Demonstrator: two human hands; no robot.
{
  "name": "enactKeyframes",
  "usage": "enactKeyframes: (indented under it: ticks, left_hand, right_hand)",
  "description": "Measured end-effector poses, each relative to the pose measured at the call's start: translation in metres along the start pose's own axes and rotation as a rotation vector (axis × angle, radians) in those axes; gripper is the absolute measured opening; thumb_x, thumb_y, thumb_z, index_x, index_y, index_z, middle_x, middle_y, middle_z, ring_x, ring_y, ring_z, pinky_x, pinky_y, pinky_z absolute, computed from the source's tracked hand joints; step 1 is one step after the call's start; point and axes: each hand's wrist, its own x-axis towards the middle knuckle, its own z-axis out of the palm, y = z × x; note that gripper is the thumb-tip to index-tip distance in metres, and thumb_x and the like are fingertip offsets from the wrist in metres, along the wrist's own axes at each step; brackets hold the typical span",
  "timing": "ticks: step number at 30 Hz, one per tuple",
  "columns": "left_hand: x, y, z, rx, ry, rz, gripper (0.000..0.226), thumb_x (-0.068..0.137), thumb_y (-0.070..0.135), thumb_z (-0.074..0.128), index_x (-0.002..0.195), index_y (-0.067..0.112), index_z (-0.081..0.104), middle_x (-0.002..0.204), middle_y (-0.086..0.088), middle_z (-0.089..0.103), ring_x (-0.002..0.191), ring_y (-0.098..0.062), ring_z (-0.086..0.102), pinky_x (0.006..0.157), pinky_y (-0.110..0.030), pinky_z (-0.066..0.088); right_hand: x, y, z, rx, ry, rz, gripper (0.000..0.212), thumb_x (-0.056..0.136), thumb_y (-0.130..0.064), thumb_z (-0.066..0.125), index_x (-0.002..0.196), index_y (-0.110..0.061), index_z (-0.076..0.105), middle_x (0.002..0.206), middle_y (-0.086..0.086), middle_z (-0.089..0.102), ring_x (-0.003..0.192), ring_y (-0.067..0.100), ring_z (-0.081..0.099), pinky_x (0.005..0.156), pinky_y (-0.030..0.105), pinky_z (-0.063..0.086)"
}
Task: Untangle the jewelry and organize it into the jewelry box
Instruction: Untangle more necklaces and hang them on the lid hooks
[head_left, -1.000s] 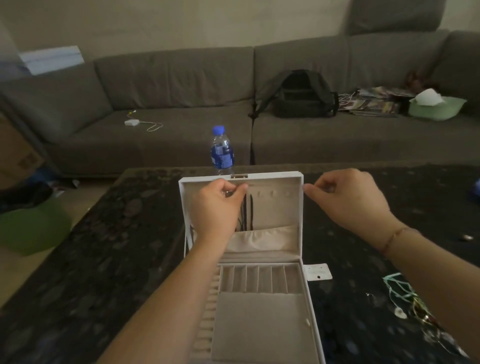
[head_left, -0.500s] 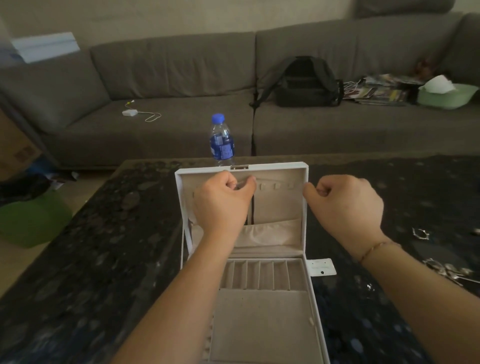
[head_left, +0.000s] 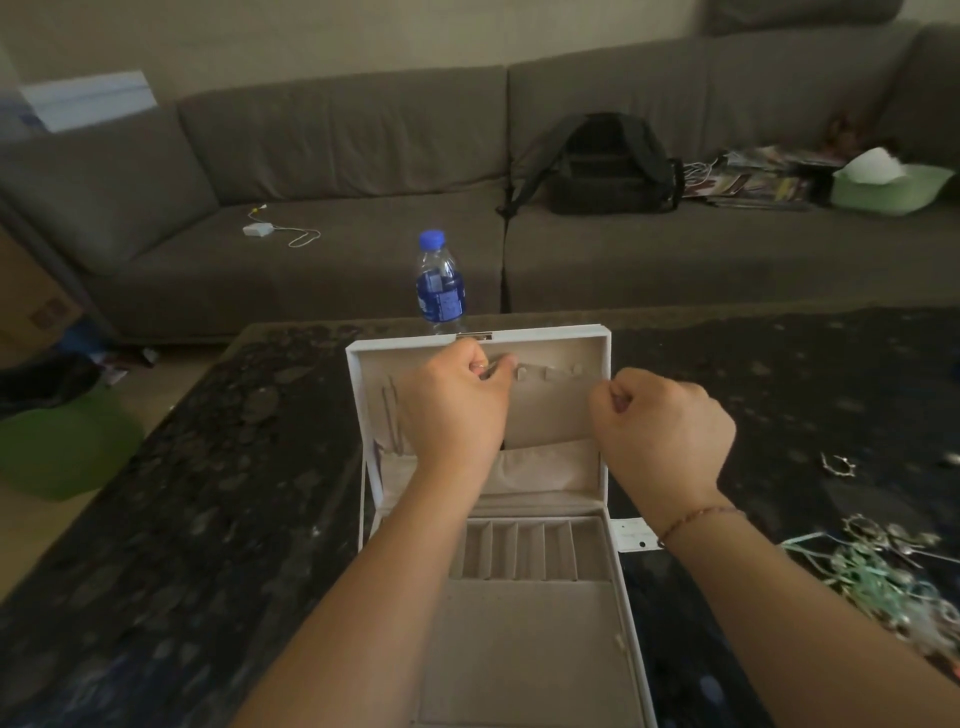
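The white jewelry box (head_left: 607, 467) stands open on the dark table, its lid upright and its beige tray bare. My left hand (head_left: 457, 410) is up at the row of small hooks (head_left: 550, 372) inside the lid, fingertips pinching a small metal piece of a necklace. My right hand (head_left: 665, 431) is curled at the lid's right edge, thumb pressed to forefinger as if on the same thin chain, which is too fine to see. A thin chain (head_left: 389, 410) hangs at the lid's left. A tangle of jewelry (head_left: 872, 577) lies on the table at the right.
A blue-capped water bottle (head_left: 440, 286) stands just behind the lid. A white card (head_left: 631, 535) lies by the box's right side, and a spiky ring-shaped piece (head_left: 836, 464) further right. A grey sofa with a black backpack (head_left: 608, 166) is behind; a green tub (head_left: 62, 447) sits on the floor at the left.
My right hand closed into a pinch and drew in from beside the lid to in front of its right edge. My left hand stayed at the hooks, now covering the dark cords.
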Motion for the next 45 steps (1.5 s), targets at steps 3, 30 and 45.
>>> enactKeyframes:
  ticks: [3, 30, 45]
  left_hand:
    - [0.0, -0.003, 0.001, 0.044, 0.011, 0.065, 0.053, 0.081, 0.03, 0.08, 0.055, 0.026, 0.035, 0.047, 0.011, 0.037, 0.044, -0.007, 0.034, 0.045, -0.022, 0.026]
    - [-0.063, -0.056, -0.002, 0.201, -0.516, 0.453, 0.022, 0.102, 0.027, 0.038, 0.084, 0.021, 0.05, 0.074, 0.001, 0.057, 0.066, -0.022, 0.052, 0.059, -0.04, 0.043]
    - [-0.063, -0.06, -0.022, 0.092, -0.456, 0.384, 0.035, 0.098, 0.023, 0.044, 0.129, 0.015, 0.059, 0.129, 0.004, 0.055, 0.116, -0.01, 0.051, 0.099, -0.025, 0.044]
  right_hand:
    - [-0.005, 0.0, 0.003, -0.024, -0.022, -0.035, 0.042, 0.081, -0.009, 0.062, 0.044, -0.018, 0.042, 0.038, -0.007, 0.03, 0.029, 0.016, 0.031, 0.04, 0.018, 0.033]
    - [-0.052, -0.012, -0.009, 0.075, -0.587, 0.076, 0.024, 0.102, -0.034, 0.044, 0.083, -0.029, 0.059, 0.069, -0.01, 0.06, 0.059, 0.006, 0.058, 0.055, 0.023, 0.05]
    - [-0.007, -0.037, -0.025, 0.411, -0.805, 0.301, 0.036, 0.102, -0.033, 0.044, 0.075, -0.016, 0.06, 0.073, 0.006, 0.063, 0.065, 0.017, 0.058, 0.056, 0.023, 0.048]
